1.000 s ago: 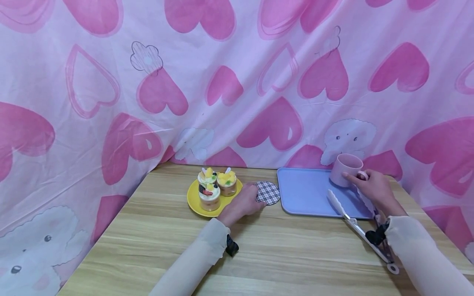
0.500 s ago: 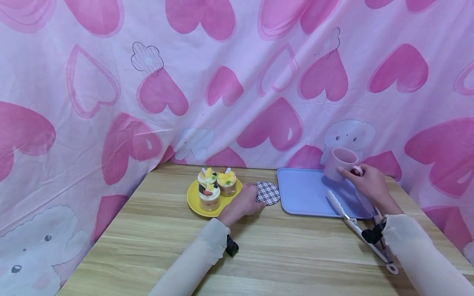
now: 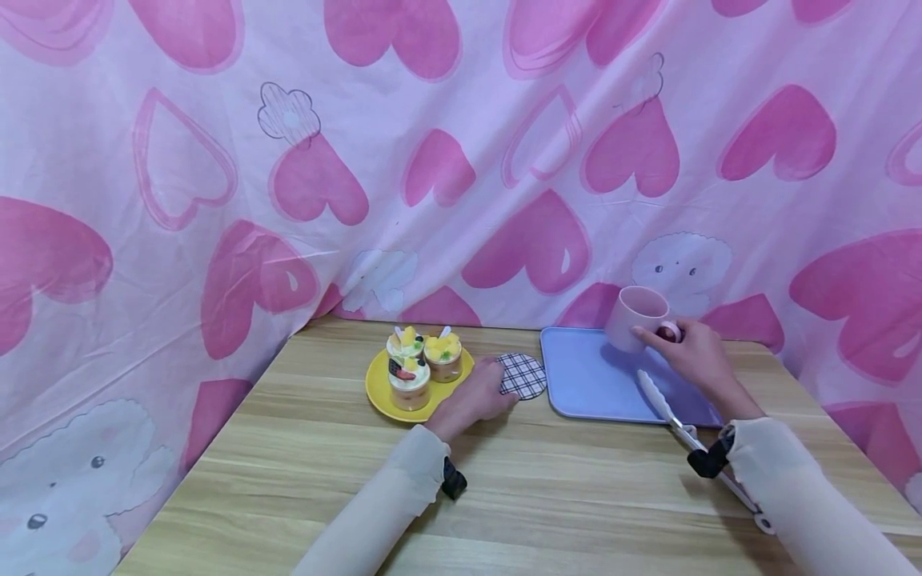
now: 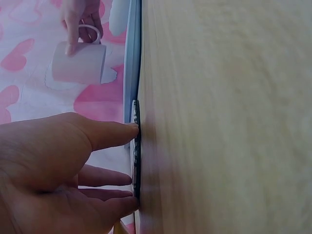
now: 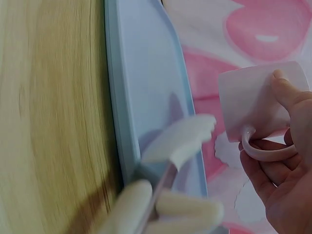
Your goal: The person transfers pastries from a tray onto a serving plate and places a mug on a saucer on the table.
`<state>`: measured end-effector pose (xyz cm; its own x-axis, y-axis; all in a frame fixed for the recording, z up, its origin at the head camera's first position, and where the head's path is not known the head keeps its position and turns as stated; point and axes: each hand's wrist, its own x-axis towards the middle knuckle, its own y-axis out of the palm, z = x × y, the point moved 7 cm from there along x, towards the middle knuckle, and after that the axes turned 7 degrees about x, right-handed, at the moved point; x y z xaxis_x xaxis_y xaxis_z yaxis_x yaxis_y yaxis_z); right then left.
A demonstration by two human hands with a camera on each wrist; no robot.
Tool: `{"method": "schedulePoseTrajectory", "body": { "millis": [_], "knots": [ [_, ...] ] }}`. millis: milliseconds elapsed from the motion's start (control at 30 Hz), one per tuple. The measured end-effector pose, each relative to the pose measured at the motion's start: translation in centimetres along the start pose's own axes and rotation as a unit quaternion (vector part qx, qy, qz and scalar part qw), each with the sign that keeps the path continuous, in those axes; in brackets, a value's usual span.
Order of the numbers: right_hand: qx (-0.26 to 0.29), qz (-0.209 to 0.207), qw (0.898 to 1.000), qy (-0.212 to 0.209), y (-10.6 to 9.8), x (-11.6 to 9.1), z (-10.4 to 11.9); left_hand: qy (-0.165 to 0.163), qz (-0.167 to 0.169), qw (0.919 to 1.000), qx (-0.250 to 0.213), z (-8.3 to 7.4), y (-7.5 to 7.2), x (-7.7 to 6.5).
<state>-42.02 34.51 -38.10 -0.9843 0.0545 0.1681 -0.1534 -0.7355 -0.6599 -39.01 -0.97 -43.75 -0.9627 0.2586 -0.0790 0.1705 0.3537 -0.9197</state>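
My left hand holds a round black-and-white checked coaster by its left edge. The coaster lies on the wooden table; in the left wrist view it shows edge-on, with thumb and fingertips touching it. My right hand grips a pink mug by its handle, thumb against the mug's side. The mug hangs upright or slightly tilted above a blue tray. In the right wrist view, the mug is clear of the tray. Its inside bottom is hidden.
White-tipped tongs lean across the tray's front edge under my right forearm, partly hidden. A yellow plate with several dessert cups stands left of my left hand. A pink heart-patterned cloth hangs behind the table.
My right hand has lifted the mug off the tray's right side and carried it leftward. The left hand has stayed at the coaster.
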Motion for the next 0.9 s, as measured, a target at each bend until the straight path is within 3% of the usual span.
{"method": "schedulePoseTrajectory", "body": {
  "millis": [700, 900],
  "knots": [
    [0.044, 0.024, 0.998, -0.045, 5.0, -1.0, 4.6, 0.005, -0.007, 1.0, 0.005, -0.1, 0.0, -0.2],
    [0.048, 0.013, 0.997, -0.065, 6.4, -1.3, 5.4, 0.01, -0.01, 0.9999, 0.006, -0.1, 0.0, -0.3]
  ]
}}
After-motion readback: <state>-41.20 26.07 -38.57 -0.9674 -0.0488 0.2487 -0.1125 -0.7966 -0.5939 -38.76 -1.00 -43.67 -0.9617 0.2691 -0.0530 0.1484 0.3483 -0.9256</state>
